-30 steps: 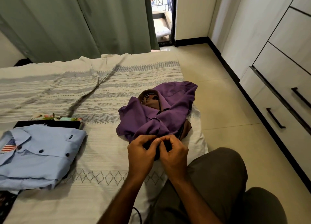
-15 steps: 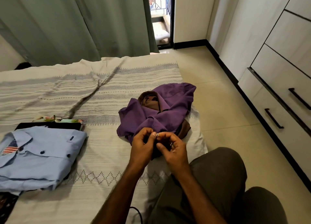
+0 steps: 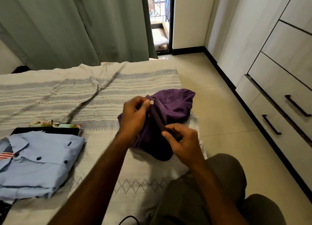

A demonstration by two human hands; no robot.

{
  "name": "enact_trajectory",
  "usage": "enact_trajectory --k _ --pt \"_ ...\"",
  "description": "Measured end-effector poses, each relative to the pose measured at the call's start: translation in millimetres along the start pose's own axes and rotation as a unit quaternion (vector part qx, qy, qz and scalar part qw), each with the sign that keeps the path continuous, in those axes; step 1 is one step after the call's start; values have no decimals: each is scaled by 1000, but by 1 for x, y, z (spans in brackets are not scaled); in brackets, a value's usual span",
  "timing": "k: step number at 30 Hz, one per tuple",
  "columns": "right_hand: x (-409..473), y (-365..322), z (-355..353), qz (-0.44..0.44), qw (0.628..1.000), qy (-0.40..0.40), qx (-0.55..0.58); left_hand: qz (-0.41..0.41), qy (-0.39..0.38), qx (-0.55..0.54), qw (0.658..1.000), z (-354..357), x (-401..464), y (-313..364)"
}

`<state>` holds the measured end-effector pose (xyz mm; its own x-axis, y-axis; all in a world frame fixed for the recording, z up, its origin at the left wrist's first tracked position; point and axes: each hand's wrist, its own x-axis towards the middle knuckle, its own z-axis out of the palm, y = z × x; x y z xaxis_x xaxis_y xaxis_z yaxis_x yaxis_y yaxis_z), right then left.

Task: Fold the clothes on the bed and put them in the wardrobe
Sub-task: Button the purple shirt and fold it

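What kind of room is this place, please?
Most likely a bedroom in a home. A bed with a striped cover holds a folded light blue shirt and a purple shirt being handled, a white wardrobe with drawers lines the right wall, and green curtains hang behind.

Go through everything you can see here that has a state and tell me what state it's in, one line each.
purple shirt: unfolded, bunched, lifted off the bed at its button edge
left hand: pinches the shirt's edge by a white button
right hand: grips the same edge lower down
blue shirt: folded, buttoned, lying flat on the bed
curtain: drawn
wardrobe drawers: closed
balcony door: open
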<state>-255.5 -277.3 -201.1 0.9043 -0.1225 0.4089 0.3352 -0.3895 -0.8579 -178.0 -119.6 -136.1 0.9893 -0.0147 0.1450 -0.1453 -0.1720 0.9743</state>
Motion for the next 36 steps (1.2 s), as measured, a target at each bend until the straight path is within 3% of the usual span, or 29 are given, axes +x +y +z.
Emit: enact_trajectory --k 4,8,12,14,21,26,30,33,36 --pt "45 -35 -22 -39 999 4 25 75 48 31 996 2 51 38" --pt "63 -3 -14 102 993 10 -65 18 33 115 993 5 89 3" --pt "32 40 1 263 957 43 -113 -12 72 158 985 13 47 -46" --pt "13 52 8 302 943 54 -128 -15 74 162 984 19 19 -68" --pt "11 56 21 280 945 72 -151 78 4 252 964 44 -20 -99" --pt "28 64 24 268 944 53 -183 21 11 343 939 47 -2 -113" --pt "29 71 20 285 945 55 -153 -9 29 349 937 30 15 -124" --pt "29 70 15 275 951 45 -131 10 1 300 954 19 30 -127" --pt "34 61 5 249 959 86 -109 -32 -24 167 985 3 37 -108"
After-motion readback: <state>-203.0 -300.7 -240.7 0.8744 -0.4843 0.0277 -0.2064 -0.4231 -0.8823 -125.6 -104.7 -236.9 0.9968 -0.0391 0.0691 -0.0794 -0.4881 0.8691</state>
